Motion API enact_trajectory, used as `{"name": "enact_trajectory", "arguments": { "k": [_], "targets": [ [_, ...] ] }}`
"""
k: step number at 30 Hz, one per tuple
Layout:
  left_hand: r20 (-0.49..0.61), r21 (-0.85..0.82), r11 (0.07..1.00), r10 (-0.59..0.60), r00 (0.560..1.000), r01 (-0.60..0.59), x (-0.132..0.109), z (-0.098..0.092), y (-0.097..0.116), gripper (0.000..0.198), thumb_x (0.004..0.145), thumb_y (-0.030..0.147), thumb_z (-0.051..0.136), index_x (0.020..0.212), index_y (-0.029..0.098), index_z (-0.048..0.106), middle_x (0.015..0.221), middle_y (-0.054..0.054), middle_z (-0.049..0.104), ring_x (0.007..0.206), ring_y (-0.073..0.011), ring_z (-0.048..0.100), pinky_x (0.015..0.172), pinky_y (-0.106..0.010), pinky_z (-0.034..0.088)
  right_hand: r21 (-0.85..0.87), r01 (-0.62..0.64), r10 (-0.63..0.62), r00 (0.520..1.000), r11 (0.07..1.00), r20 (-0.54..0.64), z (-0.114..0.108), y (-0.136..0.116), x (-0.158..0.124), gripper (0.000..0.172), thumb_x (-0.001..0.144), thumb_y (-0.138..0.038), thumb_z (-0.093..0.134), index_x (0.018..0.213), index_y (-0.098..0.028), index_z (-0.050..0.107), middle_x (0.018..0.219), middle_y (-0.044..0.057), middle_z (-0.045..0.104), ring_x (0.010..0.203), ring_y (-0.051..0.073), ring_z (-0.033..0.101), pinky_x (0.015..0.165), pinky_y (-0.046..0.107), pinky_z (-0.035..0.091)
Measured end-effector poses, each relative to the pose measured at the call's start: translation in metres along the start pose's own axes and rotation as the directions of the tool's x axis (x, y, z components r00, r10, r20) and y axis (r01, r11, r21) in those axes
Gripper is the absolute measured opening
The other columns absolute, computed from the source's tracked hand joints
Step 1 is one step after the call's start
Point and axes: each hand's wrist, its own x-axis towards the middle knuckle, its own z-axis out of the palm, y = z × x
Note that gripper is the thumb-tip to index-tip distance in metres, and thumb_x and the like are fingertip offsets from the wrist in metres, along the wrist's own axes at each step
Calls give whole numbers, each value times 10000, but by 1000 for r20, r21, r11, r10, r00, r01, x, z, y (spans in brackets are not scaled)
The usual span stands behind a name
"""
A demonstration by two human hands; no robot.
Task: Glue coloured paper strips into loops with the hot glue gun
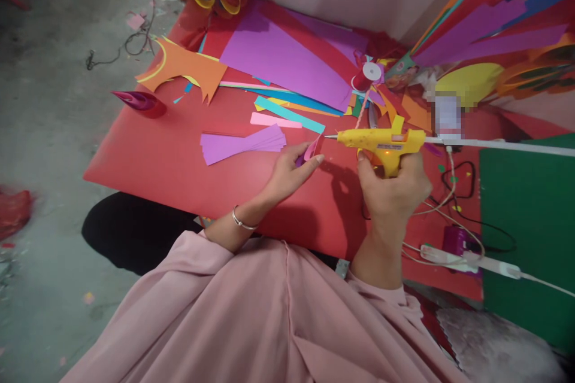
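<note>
My right hand (395,188) is wrapped round the handle of a yellow hot glue gun (380,140), with a long white glue stick (507,144) coming out of its back. The gun's metal nozzle points left and reaches the edge of the curled paper strips (313,148), pink, red and purple, pinched in my left hand (294,172). Just left of that hand lies a fanned stack of purple paper strips (242,145). Beyond it are a pink strip (275,120) and a turquoise strip (290,114).
Purple sheets (287,54) and an orange cut-out (184,69) lie at the table's back. A curled paper piece (139,103) sits at the left. A ribbon spool (371,72) stands behind the gun. Cables and a power strip (449,256) occupy the right.
</note>
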Motion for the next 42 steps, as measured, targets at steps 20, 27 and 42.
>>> {"name": "enact_trajectory", "arguments": {
  "k": [20, 27, 42],
  "targets": [
    [-74, 247, 964, 117, 990, -96, -2, 1, -2, 373, 995, 520, 699, 1219, 231, 768, 863, -18, 636, 789, -183, 528, 779, -321, 418, -43, 15, -16, 1000, 999, -21, 11, 2, -3, 392, 853, -642, 665, 979, -282, 571, 867, 86, 698, 869, 345, 715, 823, 486, 551],
    [-72, 265, 958, 130, 989, -107, -2, 0, -1, 404, 1003, 486, 691, 1296, 215, 752, 894, -22, 661, 808, -181, 542, 793, -322, 435, -60, -4, 4, 1000, 998, 1, 12, 2, -3, 397, 841, -644, 658, 961, -278, 561, 877, 106, 712, 884, 370, 729, 864, 513, 557],
    [-93, 290, 948, 163, 982, -130, 0, 1, -8, 407, 991, 475, 705, 1288, 199, 744, 901, -22, 663, 795, -166, 557, 767, -313, 439, -67, 66, -71, 993, 996, -89, 23, 12, -4, 414, 800, -642, 669, 941, -264, 577, 842, 90, 704, 811, 337, 715, 789, 463, 545]
  ]
}}
